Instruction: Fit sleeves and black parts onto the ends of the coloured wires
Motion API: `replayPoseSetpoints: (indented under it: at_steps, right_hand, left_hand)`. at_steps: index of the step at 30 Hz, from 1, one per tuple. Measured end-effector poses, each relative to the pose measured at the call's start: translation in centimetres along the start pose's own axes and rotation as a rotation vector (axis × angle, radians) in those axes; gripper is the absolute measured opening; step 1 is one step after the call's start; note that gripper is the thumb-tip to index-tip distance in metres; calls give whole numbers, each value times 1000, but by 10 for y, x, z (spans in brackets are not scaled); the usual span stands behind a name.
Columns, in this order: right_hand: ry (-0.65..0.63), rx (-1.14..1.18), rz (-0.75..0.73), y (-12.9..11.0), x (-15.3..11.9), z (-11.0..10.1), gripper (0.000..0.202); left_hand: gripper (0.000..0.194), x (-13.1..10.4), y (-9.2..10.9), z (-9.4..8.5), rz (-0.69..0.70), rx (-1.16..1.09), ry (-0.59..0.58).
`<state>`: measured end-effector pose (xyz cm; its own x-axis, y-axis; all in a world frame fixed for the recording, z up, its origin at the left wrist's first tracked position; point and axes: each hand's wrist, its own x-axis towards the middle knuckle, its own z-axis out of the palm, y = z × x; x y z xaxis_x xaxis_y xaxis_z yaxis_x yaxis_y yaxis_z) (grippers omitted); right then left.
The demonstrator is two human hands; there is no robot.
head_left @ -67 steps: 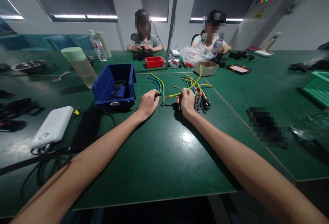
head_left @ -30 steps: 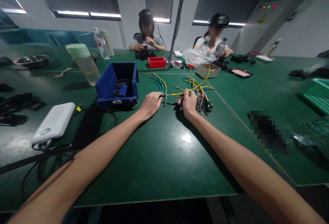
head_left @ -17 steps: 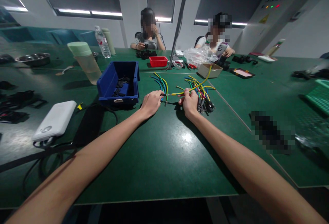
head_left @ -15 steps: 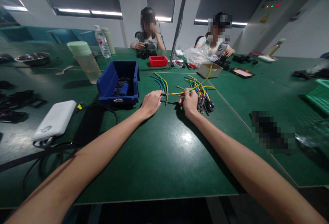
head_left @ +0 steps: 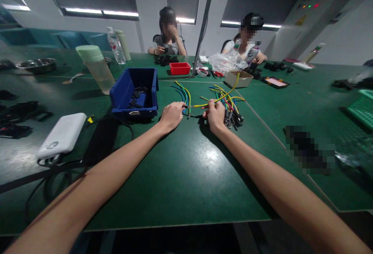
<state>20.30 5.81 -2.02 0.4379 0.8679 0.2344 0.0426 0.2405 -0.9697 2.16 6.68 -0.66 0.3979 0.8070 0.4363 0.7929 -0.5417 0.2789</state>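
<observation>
My right hand [head_left: 215, 114] is closed on a yellow wire [head_left: 230, 95], whose tail curves up past the fingers. The wire's metal-tipped end points left, toward my left hand [head_left: 172, 115]. That hand is closed on a small black sleeve-like piece [head_left: 185, 107], level with the wire's tip; whether the two touch I cannot tell. Behind my left hand lie several loose blue, green and yellow wires [head_left: 181, 90]. Beside my right hand is a bundle of coloured wires with black and metal ends [head_left: 232, 117].
A blue bin [head_left: 134, 111] holding black pieces stands left of my left hand. Farther left are a bottle [head_left: 97, 73] and a white power bank [head_left: 62, 135] with cables. A cardboard box [head_left: 243, 79] and a red tray [head_left: 180, 68] are beyond. Two people sit opposite.
Hardly anything differs: both hands keep their places with the wire and the black piece. Across the table, a person's hand has shifted slightly.
</observation>
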Motion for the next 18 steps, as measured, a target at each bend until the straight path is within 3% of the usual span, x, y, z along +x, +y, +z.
replayPoseSetpoints:
  at_steps: [18]
  right_hand:
    - [-31, 1, -5, -3, -2, 1, 30]
  left_hand:
    - [25, -1, 3, -2, 1, 51, 15]
